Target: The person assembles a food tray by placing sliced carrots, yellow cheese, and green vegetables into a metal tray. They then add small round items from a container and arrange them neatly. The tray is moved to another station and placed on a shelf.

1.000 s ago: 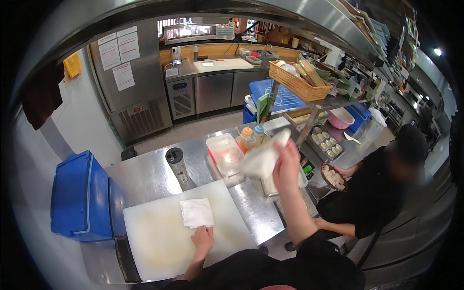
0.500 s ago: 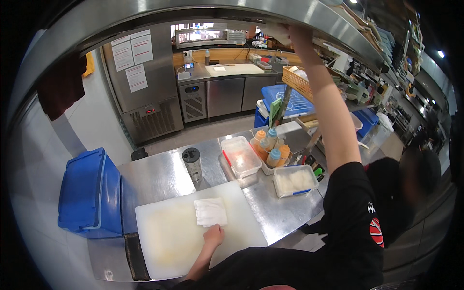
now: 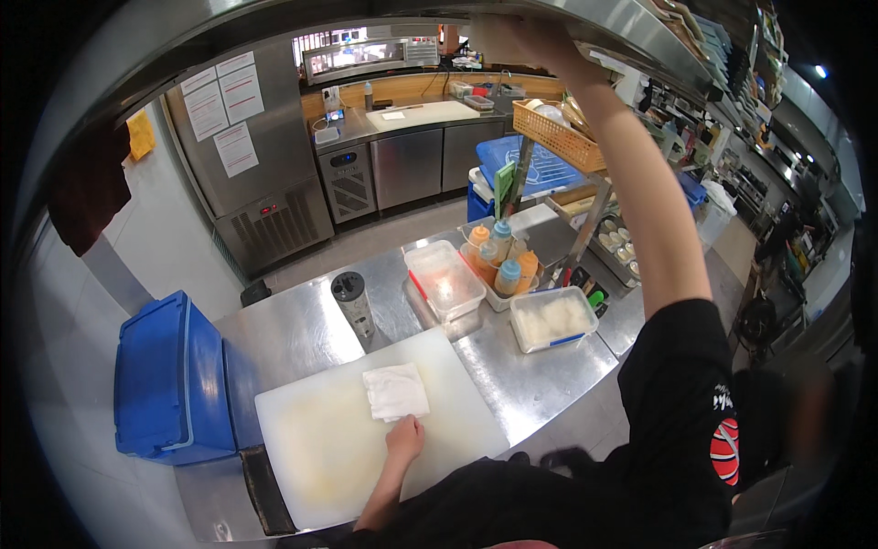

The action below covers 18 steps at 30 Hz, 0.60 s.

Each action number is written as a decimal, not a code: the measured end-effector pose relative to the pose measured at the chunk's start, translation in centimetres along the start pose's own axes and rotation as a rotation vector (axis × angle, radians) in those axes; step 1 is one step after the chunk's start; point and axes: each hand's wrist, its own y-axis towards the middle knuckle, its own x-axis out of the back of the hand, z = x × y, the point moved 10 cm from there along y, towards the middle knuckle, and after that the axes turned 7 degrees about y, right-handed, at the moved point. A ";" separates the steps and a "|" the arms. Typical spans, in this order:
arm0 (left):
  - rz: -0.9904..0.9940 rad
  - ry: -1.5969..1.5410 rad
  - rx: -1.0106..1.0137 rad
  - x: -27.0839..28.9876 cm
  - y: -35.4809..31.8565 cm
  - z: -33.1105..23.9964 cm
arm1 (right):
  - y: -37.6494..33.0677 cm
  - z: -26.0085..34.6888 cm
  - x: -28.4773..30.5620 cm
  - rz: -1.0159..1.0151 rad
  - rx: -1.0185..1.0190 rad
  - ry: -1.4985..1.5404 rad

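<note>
A folded white cloth [image 3: 395, 392] lies flat on the white cutting board [image 3: 315, 430]. At the cloth's near edge my left hand [image 3: 405, 439] rests in a closed fist, seeming to pinch that edge. My right arm is stretched far up to the overhead steel shelf [image 3: 366, 23], and my right hand [image 3: 530, 44] is just under its rim. Its fingers are dim and blurred against a pale thing that I cannot make out. Beyond the board stands a dark, patterned tumbler [image 3: 353, 304] with a black lid.
A blue lidded bin [image 3: 174, 380] is left of the board. Toward the back right are a clear tub with a red clip [image 3: 445, 279], squeeze bottles [image 3: 501, 252] and a tub of pale food [image 3: 553, 317]. A yellow basket [image 3: 558, 134] sits above them. A person [image 3: 796, 412] is blurred at right.
My right hand has shifted slightly left along the shelf's underside, along with the pale thing. The view has tilted a little. My left hand stays at the cloth's edge.
</note>
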 end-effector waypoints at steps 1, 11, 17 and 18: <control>-0.033 -0.006 -0.002 0.3 -0.1 0.0 | 0.0 2.2 0.9 0.004 0.044 -0.037; -0.079 -0.039 -0.022 0.0 -0.7 -0.1 | -58.3 24.5 -2.5 1.156 -1.199 0.827; 0.221 0.196 -0.136 -0.9 -1.4 -2.2 | -78.3 35.3 9.3 1.542 -1.569 1.087; 0.350 0.144 -0.127 -2.0 -0.8 -2.7 | -79.4 34.2 10.2 1.415 -1.559 0.954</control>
